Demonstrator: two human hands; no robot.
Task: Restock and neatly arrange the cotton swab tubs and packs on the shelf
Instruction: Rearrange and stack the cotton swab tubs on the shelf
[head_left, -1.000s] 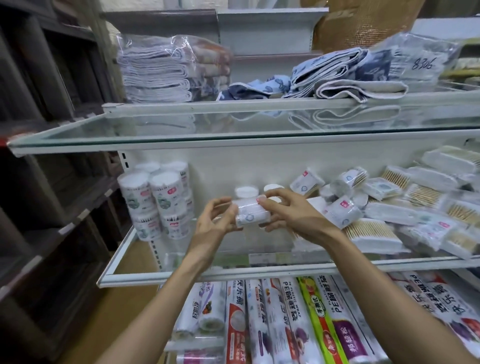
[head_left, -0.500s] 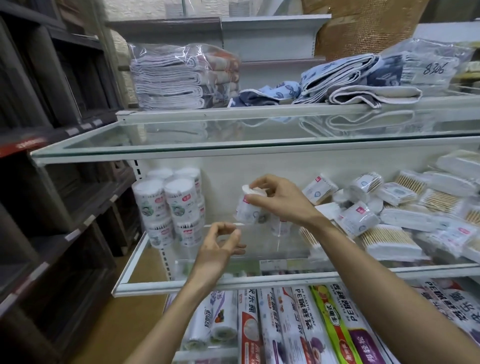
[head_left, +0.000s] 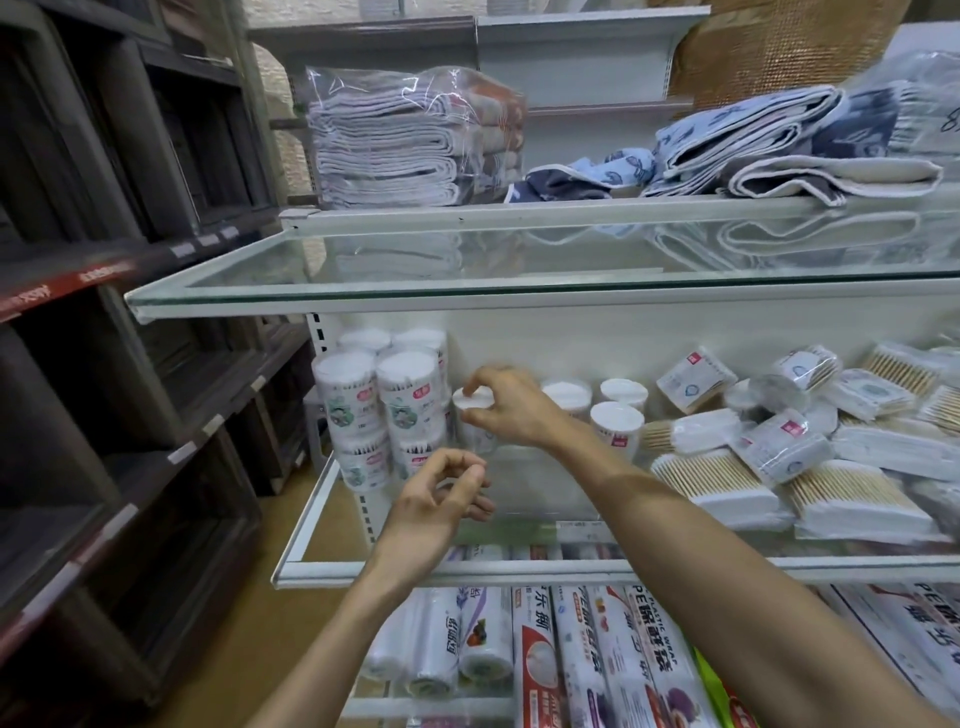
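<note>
The right hand (head_left: 511, 410) grips a small cotton swab tub (head_left: 475, 415) from above, thumb and fingers closed around its white lid; the tub stands upright below the palm, and whether its base touches the glass shelf (head_left: 467, 569) cannot be told. The tub sits just beside the stacked tubs (head_left: 384, 410) at the shelf's back left corner, immediately to their right. The left hand (head_left: 441, 501) hangs lower and nearer the shelf's front edge, apart from the tub, fingers curled loosely toward the thumb and holding nothing visible. To the right of the gripped tub, three more white-lidded tubs (head_left: 615, 421) stand upright near the back of the shelf, partly hidden by the right wrist. Further right, flat packs of cotton swabs (head_left: 727, 483) lie in a loose, overlapping heap reaching to the right edge. Above, an upper glass shelf (head_left: 519, 291) carries folded towels (head_left: 400, 140) toward its back. Below the front edge, rolls of plastic wrap (head_left: 587, 660) lie side by side.
</note>
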